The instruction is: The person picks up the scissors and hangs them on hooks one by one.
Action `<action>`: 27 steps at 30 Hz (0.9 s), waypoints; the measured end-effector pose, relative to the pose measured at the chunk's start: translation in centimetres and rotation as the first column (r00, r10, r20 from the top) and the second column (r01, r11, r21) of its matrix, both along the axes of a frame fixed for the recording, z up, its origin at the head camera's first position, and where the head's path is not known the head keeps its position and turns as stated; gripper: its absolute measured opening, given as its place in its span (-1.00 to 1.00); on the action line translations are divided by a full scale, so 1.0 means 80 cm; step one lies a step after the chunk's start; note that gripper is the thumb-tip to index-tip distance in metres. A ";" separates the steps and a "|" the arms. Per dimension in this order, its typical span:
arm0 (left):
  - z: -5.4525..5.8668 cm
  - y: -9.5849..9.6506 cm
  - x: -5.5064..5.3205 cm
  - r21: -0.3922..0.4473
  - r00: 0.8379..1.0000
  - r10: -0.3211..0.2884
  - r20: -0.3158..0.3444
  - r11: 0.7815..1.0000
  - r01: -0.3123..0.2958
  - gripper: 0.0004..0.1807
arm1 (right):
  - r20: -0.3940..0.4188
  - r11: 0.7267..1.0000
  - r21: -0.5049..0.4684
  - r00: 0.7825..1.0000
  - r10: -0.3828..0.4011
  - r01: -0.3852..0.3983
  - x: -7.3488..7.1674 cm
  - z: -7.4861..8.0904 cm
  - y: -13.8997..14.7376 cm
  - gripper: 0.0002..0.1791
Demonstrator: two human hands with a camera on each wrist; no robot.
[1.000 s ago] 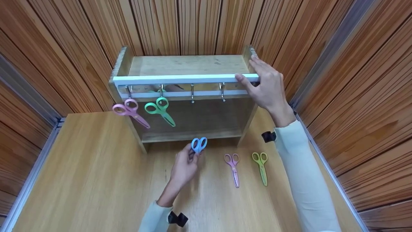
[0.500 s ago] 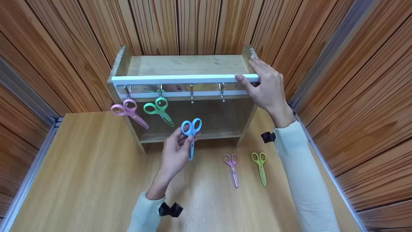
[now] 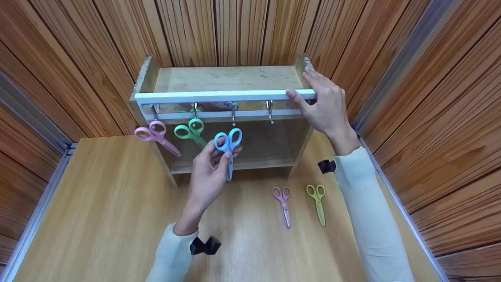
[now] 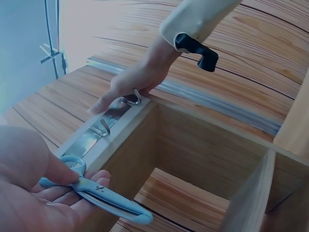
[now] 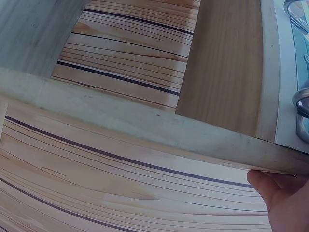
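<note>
In the head view my left hand (image 3: 205,172) pinches a pair of blue scissors (image 3: 227,148) between thumb and fingers, handle loops up and blades down. The loops are just below the third hook (image 3: 234,117) of a white rail (image 3: 250,95) on a wooden shelf (image 3: 229,78). The left wrist view shows the thumb across the scissors' (image 4: 108,195) handle. Pink scissors (image 3: 157,135) and green scissors (image 3: 190,133) hang by a loop on the two left hooks. My right hand (image 3: 327,103) rests on the shelf's upper right corner, thumb over the rail, fingers straight along the side panel.
Another pink pair of scissors (image 3: 283,201) and a yellow-green pair (image 3: 318,201) lie on the table (image 3: 250,250) in front of the shelf's right side. A further bare hook (image 3: 270,111) is right of the third. Wood-grained walls (image 3: 242,31) stand behind and beside.
My left hand has raised the blue scissors from low over the table, up and slightly left, to beneath the third hook. My right hand has stayed on the shelf corner.
</note>
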State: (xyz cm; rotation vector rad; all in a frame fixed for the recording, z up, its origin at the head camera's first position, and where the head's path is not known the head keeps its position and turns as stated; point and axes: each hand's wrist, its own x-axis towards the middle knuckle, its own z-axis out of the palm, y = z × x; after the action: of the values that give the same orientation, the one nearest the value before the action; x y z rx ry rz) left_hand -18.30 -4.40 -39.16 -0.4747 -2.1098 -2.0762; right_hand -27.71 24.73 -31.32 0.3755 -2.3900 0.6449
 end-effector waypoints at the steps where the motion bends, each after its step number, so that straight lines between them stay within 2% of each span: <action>1: 0.002 0.001 -0.002 0.001 1.000 -0.002 -0.008 1.000 0.002 -0.57 | 0.003 1.000 -0.003 1.000 -0.001 0.001 0.000 0.000 0.000 -0.08; 7: 0.009 0.003 -0.015 0.037 0.999 0.025 -0.041 0.999 -0.023 -0.60 | -0.005 1.000 -0.008 1.000 0.000 0.000 0.002 0.000 0.001 0.01; 12: 0.006 0.002 -0.025 0.059 0.998 0.036 -0.052 0.998 -0.033 -0.59 | -0.025 1.000 -0.012 1.000 0.019 -0.020 0.001 0.001 -0.001 0.08; 21: -0.004 0.003 -0.035 0.040 0.999 -0.006 0.032 0.999 0.004 -0.58 | -0.025 1.000 -0.009 1.000 0.010 -0.010 0.001 0.001 0.000 0.04; 27: -0.007 0.000 -0.036 0.042 0.998 -0.006 0.066 0.999 0.004 -0.58 | -0.017 1.000 -0.016 1.000 0.015 -0.015 0.000 0.000 0.000 0.06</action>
State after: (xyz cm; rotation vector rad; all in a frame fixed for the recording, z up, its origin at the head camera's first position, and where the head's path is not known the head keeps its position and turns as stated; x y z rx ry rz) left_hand -21.19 -4.38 -39.71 -0.4122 -2.0977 -2.1627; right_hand -27.69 24.73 -31.31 0.3909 -2.3668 0.6655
